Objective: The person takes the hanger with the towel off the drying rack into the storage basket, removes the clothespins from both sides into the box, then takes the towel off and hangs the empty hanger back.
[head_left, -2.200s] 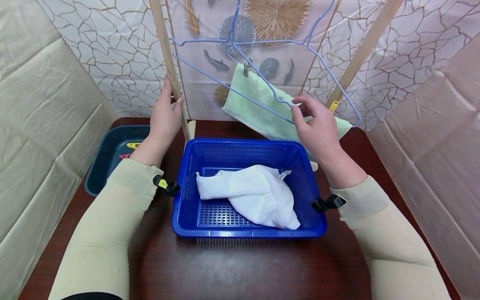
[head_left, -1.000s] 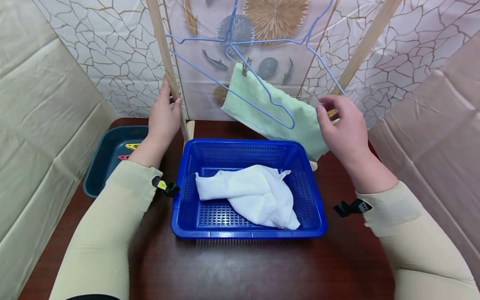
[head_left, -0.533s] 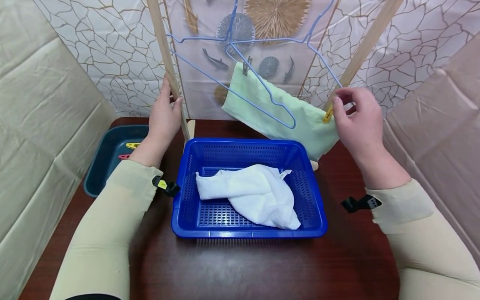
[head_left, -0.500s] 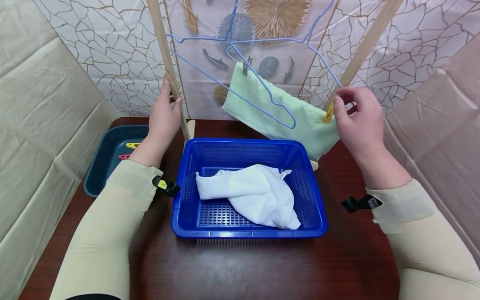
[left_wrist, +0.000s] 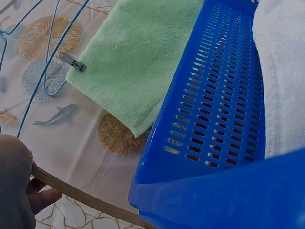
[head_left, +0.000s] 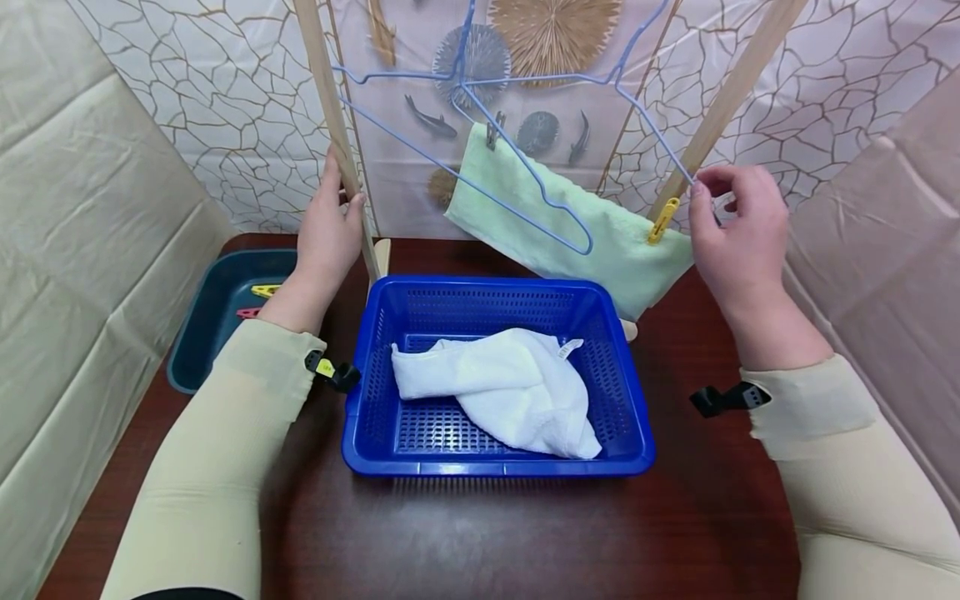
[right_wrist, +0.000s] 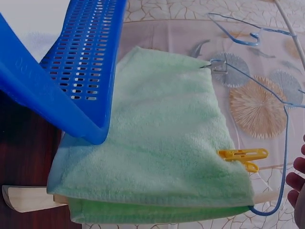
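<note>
My left hand grips a wooden post, thumb on one side and fingers on the other. My right hand is loosely curled at the right end of a blue wire hanger. In the right wrist view its fingertips lie beside the wire, which runs past them uncovered. A light green towel hangs slanted from this hanger. A yellow clothespin holds its right part, a grey metal clip its upper left corner. In front of it hangs another blue hanger's end.
A blue perforated basket on the dark table holds a crumpled white cloth. At the left, a dark teal tray contains a yellow clothespin and a red clothespin. Another slanted wooden post stands at the right.
My right hand has left the front hanger's end and moved right, past the yellow clothespin, which now shows fully. The left hand has stayed on the post.
</note>
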Demonstrator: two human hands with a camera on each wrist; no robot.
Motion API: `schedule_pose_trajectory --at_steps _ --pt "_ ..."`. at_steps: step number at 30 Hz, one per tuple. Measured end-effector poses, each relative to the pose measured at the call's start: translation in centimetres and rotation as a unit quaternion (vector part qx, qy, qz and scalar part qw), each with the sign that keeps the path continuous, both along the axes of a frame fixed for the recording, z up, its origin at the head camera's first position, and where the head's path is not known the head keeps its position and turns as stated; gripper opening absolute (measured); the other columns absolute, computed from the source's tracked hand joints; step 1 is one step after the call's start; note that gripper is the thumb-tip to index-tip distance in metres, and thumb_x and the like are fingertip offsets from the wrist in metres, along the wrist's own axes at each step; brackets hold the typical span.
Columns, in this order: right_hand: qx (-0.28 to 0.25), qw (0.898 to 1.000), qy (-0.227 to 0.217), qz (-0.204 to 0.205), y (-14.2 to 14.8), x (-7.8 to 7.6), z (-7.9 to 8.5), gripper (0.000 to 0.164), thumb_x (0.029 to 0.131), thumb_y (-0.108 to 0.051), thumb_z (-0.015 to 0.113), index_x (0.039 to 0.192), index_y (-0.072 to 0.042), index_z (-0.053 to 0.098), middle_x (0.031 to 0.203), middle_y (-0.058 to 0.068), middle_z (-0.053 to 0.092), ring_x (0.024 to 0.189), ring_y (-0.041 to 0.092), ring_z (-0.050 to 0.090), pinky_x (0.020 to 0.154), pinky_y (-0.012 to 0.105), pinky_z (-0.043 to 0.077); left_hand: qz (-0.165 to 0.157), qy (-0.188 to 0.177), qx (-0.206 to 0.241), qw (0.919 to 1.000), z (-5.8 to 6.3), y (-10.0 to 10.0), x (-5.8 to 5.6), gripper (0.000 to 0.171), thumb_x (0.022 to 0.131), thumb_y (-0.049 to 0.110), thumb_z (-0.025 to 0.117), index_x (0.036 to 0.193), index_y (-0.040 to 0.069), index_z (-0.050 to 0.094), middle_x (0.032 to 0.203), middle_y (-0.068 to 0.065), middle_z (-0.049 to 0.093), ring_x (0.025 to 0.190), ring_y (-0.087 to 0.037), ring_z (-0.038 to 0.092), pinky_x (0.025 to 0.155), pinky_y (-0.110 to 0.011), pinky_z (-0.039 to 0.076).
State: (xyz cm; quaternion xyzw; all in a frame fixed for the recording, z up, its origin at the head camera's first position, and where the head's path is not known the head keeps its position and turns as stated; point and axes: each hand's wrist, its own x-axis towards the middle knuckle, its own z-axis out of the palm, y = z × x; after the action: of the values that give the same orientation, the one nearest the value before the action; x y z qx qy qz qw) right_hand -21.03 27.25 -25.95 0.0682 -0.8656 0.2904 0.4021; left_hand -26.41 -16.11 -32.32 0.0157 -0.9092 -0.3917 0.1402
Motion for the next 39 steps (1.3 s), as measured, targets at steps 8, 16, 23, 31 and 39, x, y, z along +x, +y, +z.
schedule_pose_trajectory --at_steps 8,16,23,31,39 --pt "0.004 1.000 -0.017 -0.003 0.2 -0.4 -0.2 0.027 0.089 -0.025 0.055 0.103 -0.005 0.064 0.096 0.007 0.058 0.092 0.014 0.050 0.074 0.014 0.033 0.001 0.008 -0.004 1.0000 -0.2 0.0 -0.2 0.065 0.098 0.035 0.037 0.141 0.046 -0.010 0.145 -0.002 0.038 0.126 -0.016 0.044 0.091 -0.040 0.048" --pt "0.009 0.996 -0.087 -0.010 0.3 -0.9 -0.7 0.033 0.089 -0.034 0.051 0.108 -0.010 0.062 0.101 0.005 0.059 0.089 0.013 0.052 0.068 0.013 0.037 0.002 0.010 -0.002 1.0000 -0.3 -0.3 -0.1 0.066 0.098 0.033 0.038 0.141 0.047 -0.010 0.145 -0.001 0.037 0.127 -0.017 0.043 0.091 -0.040 0.048" --pt "0.032 0.993 -0.111 -0.028 0.6 -1.2 -0.9 0.036 0.091 -0.037 0.048 0.111 -0.011 0.061 0.101 0.006 0.061 0.089 0.017 0.054 0.068 0.013 0.036 0.002 0.014 -0.005 0.9999 -0.5 -0.1 -0.3 0.065 0.098 0.035 0.037 0.142 0.044 -0.010 0.144 -0.002 0.038 0.127 -0.016 0.043 0.092 -0.039 0.047" --pt "0.061 0.991 -0.114 -0.030 0.8 -1.5 -1.2 0.035 0.093 -0.036 0.046 0.106 -0.008 0.062 0.093 0.010 0.063 0.082 0.026 0.055 0.069 0.035 0.036 0.000 0.014 -0.006 0.9999 -0.3 0.0 -0.3 0.065 0.098 0.035 0.037 0.143 0.044 -0.010 0.145 -0.002 0.038 0.127 -0.017 0.044 0.091 -0.040 0.048" --pt "0.070 0.991 -0.113 -0.016 1.1 -1.7 -1.6 0.035 0.095 -0.039 0.044 0.099 -0.009 0.061 0.079 0.010 0.060 0.072 0.024 0.049 0.062 0.035 0.031 -0.006 0.018 -0.003 0.9998 -0.3 0.0 -0.1 0.065 0.098 0.034 0.038 0.142 0.045 -0.009 0.145 -0.002 0.038 0.126 -0.017 0.044 0.091 -0.041 0.048"
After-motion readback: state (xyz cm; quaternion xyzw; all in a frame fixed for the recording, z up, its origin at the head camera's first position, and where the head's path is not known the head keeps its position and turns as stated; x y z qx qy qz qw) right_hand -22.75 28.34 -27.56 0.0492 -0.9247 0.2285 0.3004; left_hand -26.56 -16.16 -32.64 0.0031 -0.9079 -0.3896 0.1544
